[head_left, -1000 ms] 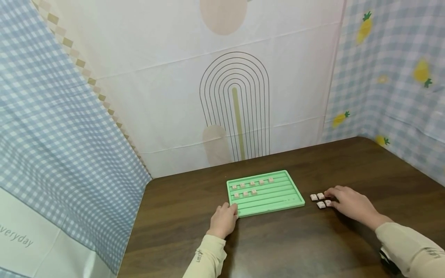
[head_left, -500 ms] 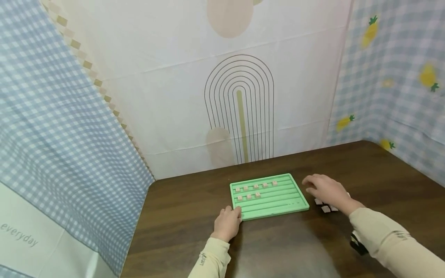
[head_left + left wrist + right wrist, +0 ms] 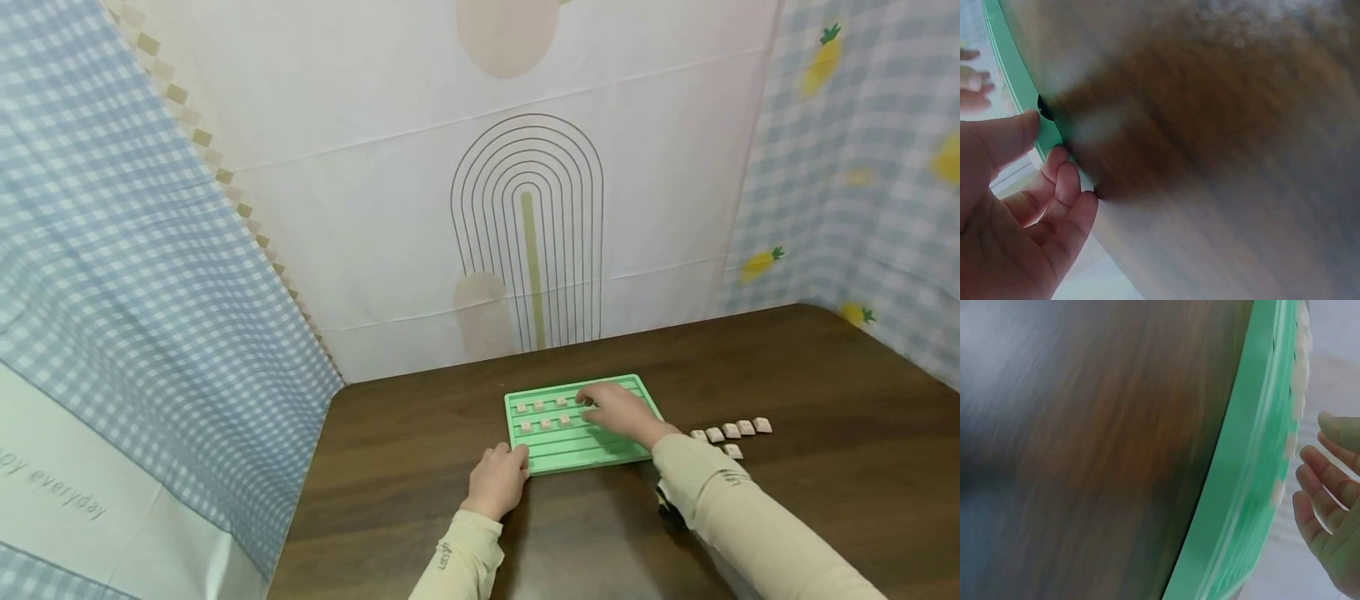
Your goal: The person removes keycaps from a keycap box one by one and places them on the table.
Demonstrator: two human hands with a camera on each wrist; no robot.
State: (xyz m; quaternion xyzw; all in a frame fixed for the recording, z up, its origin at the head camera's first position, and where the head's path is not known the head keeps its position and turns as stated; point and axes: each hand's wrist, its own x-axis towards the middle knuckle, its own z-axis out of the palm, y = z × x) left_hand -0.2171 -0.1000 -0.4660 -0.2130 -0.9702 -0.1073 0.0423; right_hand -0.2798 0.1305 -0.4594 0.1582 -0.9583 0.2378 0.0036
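My left hand (image 3: pixel 498 481) grips the near left corner of a light green ridged tray (image 3: pixel 577 457). In the left wrist view the thumb (image 3: pixel 1022 132) lies on the rim and the curled fingers (image 3: pixel 1067 184) meet its edge. Pale pink keycaps stand in two rows on the tray, among them a front-row keycap (image 3: pixel 545 424). My right hand (image 3: pixel 617 410) hovers over the tray's back right part, hiding some of the keycaps there. Its fingers (image 3: pixel 1319 478) are parted and loosely bent in the right wrist view, and nothing shows between them and the thumb.
On the dark wooden table (image 3: pixel 405 467), right of the tray, loose keycaps (image 3: pixel 732 430) form a row, with another keycap (image 3: pixel 732 451) in front. The right sleeve (image 3: pixel 697 471) covers part of that group. Printed cloth (image 3: pixel 390 208) hangs behind the table.
My right hand has moved left from the loose keycaps to above the tray, uncovering more of that row. The left hand stays at the tray's corner. The head view has shifted slightly.
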